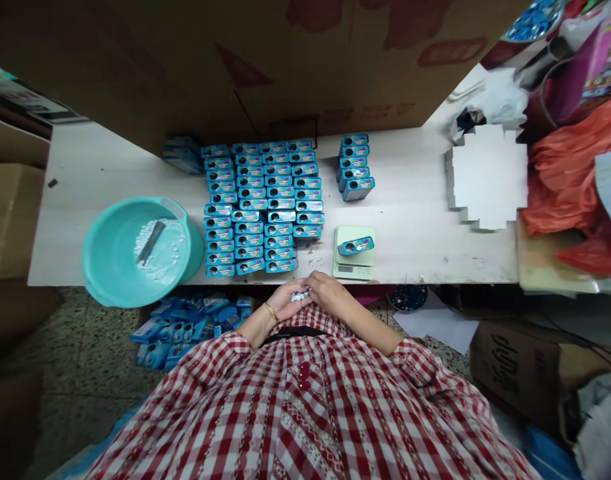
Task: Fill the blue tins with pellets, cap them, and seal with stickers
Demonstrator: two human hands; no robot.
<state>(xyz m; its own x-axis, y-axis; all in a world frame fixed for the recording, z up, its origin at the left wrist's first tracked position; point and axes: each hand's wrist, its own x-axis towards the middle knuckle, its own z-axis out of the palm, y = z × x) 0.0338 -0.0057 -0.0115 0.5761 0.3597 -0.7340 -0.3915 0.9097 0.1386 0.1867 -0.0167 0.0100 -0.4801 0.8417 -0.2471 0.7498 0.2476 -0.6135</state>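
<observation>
At the table's front edge, my left hand is cupped palm up around small white pellets. My right hand rests against its fingers, its own fingers closed together over the pellets; what they pinch, if anything, is hidden. Just beyond my hands sits a pale green scale with a small blue tin on it. Packed rows of blue tins stand ahead to the left. On the left, a turquoise bucket contains more white pellets and a grey bar-shaped tool.
A large cardboard box rises behind the tins. Several more blue tins form a short row beyond the scale. White card trays are stacked at right, beside red plastic bags. More blue tins lie below the table edge.
</observation>
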